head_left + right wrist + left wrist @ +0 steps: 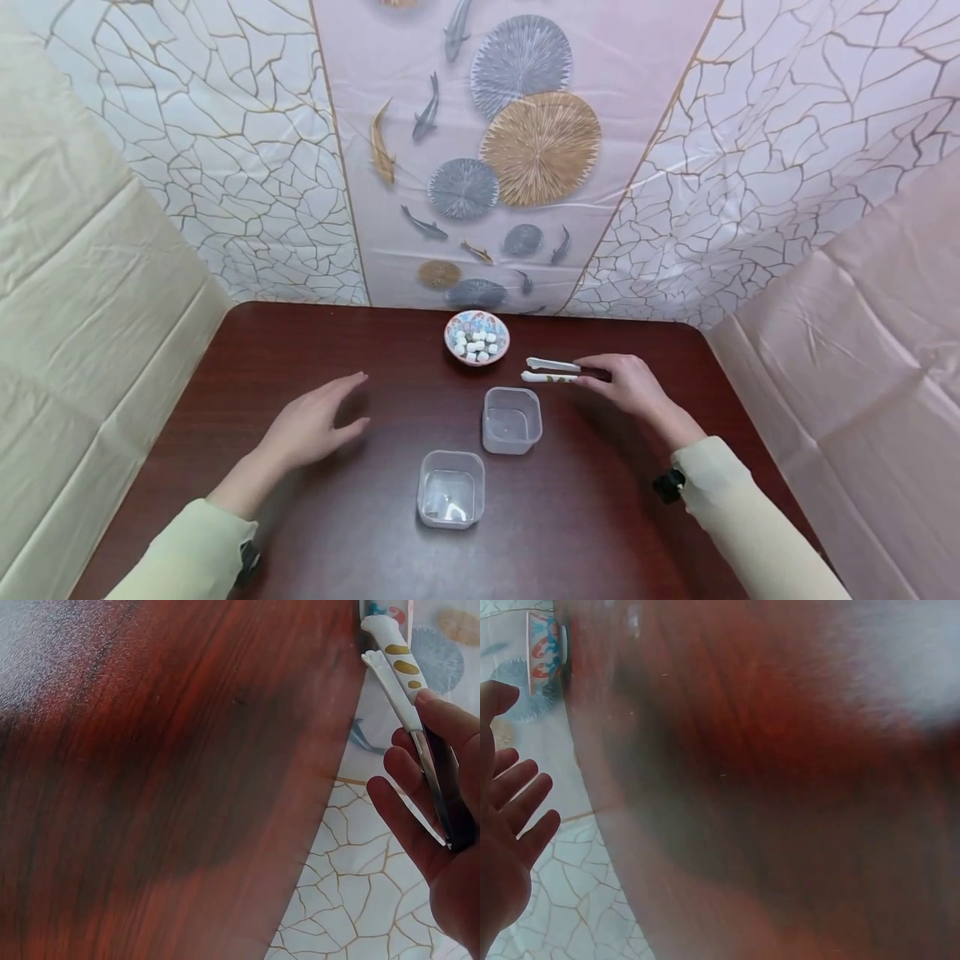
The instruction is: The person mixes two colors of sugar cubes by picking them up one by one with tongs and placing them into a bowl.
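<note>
My right hand (628, 385) pinches a pair of tongs (549, 378) between thumb and fingers. The tongs have white, paw-shaped tips and, in the right wrist view, gold patches on one arm (405, 667); the tips stand slightly apart with nothing between them. They point left, toward a patterned bowl (451, 337) that holds several small white pieces like marshmallows (476, 347). On the left side, my left hand (306, 423) hovers over the table with its fingers loosely extended, touching nothing.
Two clear square plastic containers stand on the dark wooden table (360, 550): one container (512, 447) just in front of the bowl, the other container (450, 524) nearer and to the left. Patterned cloth (262, 167) hangs behind the table's far edge, and plain cloth flanks both sides.
</note>
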Demonstrator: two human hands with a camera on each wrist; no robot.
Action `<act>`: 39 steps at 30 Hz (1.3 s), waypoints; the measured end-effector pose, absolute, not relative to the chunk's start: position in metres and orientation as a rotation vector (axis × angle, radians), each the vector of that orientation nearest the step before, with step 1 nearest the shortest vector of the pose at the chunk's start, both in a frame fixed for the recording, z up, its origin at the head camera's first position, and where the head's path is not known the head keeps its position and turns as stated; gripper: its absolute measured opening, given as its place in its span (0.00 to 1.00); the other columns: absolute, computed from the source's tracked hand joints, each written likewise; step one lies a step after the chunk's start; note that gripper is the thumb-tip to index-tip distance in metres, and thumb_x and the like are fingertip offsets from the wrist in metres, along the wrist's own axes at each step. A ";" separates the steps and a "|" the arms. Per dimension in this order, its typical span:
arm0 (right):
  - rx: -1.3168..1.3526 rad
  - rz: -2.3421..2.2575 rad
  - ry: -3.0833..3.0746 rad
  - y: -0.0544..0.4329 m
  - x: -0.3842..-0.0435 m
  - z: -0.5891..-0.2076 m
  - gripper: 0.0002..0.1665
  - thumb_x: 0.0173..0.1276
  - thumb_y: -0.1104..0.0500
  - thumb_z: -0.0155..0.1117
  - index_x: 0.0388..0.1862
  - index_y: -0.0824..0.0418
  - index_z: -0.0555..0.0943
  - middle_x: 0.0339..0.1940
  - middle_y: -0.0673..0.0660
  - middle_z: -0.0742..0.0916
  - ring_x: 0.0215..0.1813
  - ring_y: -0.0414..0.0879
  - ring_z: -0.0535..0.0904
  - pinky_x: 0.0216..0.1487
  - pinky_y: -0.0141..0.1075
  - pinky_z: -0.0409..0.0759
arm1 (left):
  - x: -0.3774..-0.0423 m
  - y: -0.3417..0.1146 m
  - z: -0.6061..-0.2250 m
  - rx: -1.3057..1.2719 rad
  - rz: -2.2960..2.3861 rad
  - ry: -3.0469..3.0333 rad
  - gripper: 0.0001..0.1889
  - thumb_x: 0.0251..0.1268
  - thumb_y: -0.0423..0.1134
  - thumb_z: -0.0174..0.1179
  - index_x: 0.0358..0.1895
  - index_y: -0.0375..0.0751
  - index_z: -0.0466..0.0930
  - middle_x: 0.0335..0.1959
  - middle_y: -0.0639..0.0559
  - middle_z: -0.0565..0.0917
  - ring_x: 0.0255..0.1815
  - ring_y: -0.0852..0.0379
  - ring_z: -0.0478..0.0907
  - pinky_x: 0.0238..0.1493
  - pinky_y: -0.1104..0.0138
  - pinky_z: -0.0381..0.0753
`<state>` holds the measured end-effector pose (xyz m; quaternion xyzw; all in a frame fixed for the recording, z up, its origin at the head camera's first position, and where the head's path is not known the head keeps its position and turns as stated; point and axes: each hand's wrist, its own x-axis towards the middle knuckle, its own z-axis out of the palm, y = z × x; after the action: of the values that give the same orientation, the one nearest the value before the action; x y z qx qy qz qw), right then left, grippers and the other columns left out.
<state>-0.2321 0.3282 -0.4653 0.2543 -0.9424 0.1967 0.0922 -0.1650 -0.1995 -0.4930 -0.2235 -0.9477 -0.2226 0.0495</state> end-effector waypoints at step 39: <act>1.003 0.136 -2.752 0.325 -0.250 -0.491 0.16 0.63 0.60 0.82 0.50 0.58 0.92 0.42 0.55 0.93 0.43 0.54 0.84 0.37 0.49 0.84 | -0.119 -0.204 -0.497 -0.555 -0.381 -2.896 0.38 0.67 0.53 0.72 0.72 0.32 0.76 0.73 0.34 0.78 0.73 0.34 0.75 0.75 0.38 0.70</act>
<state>-0.2501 0.3247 -0.4913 0.3402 -0.9334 0.0461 0.1045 -0.1193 -0.2037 -0.4967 -0.1861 -0.9706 -0.1275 0.0842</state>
